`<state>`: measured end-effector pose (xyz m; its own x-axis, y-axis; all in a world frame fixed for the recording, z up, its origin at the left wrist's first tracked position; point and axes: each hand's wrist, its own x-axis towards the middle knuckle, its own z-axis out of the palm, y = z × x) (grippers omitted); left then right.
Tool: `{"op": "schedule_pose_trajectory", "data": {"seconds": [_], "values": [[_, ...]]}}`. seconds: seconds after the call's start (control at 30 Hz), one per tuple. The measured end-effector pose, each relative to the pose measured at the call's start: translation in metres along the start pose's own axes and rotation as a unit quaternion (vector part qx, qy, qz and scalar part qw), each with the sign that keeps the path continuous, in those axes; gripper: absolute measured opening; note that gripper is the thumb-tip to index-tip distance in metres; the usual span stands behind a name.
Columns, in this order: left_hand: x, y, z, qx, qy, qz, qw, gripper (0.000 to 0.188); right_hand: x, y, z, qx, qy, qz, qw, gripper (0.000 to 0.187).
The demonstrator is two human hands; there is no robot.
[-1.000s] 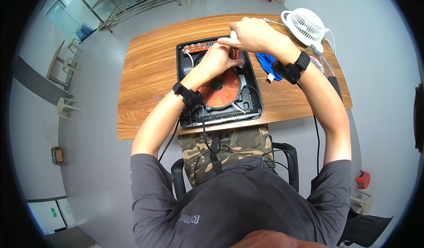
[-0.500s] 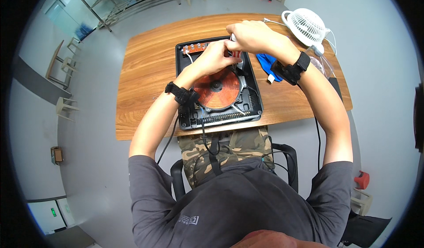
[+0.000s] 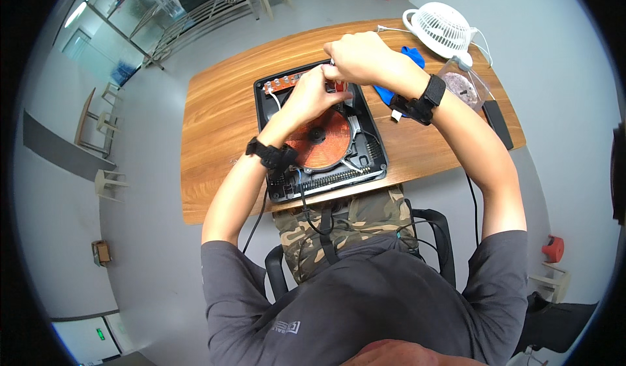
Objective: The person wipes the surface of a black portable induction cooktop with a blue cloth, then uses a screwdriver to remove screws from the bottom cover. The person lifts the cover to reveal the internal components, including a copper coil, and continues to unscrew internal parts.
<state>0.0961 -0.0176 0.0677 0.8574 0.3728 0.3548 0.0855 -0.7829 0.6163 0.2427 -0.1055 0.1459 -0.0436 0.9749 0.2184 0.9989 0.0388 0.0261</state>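
An opened induction cooker [image 3: 372, 164] lies on the table, its black casing holding a round copper coil [image 3: 326, 145] and an orange circuit strip [image 3: 282, 84] along the far edge. Over its far right part, my left hand [image 3: 312, 96] pinches the lower part of a red-handled tool, apparently a screwdriver [image 3: 341, 87]. My right hand [image 3: 360, 58] closes round its top from above. The fingers hide most of the tool, and its tip cannot be made out.
Right of the cooker lie a blue cloth [image 3: 383, 96], a clear box of small parts [image 3: 462, 87] and a black slab [image 3: 497, 124]. A white fan [image 3: 442, 28] stands at the far right table corner. Dark cables run down past the table's near edge.
The view has shifted slightly. My right hand has turned a little over the tool, while my left hand keeps its pinch at about the same spot.
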Motion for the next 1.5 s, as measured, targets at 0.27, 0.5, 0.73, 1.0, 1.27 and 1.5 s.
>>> {"op": "schedule_pose_trajectory", "data": {"seconds": [0.27, 0.5, 0.73, 1.0, 1.27, 1.5], "values": [[0.001, -0.009, 0.0, -0.076, -0.078, -0.023, 0.994, 0.029, -0.011, 0.007, -0.012, 0.072, -0.015, -0.057, 0.996, 0.047], [0.002, -0.006, 0.007, -0.04, -0.033, -0.049, 0.997, 0.021, -0.004, -0.004, -0.013, -0.02, -0.01, 0.03, 0.999, 0.063], [-0.002, -0.009, 0.001, -0.06, -0.063, -0.064, 0.994, 0.037, -0.001, -0.007, 0.001, 0.057, 0.019, -0.032, 0.998, 0.033], [-0.004, -0.004, -0.016, -0.057, -0.063, -0.027, 0.996, 0.022, 0.001, -0.01, -0.006, 0.04, -0.005, -0.008, 0.999, 0.042], [0.005, -0.011, -0.001, -0.027, -0.043, -0.02, 0.999, 0.022, 0.008, -0.005, -0.005, -0.002, -0.031, -0.017, 0.999, 0.044], [0.004, -0.013, -0.012, -0.037, -0.093, -0.042, 0.994, 0.022, -0.001, -0.006, -0.012, 0.026, -0.024, 0.003, 0.999, 0.051]]}}
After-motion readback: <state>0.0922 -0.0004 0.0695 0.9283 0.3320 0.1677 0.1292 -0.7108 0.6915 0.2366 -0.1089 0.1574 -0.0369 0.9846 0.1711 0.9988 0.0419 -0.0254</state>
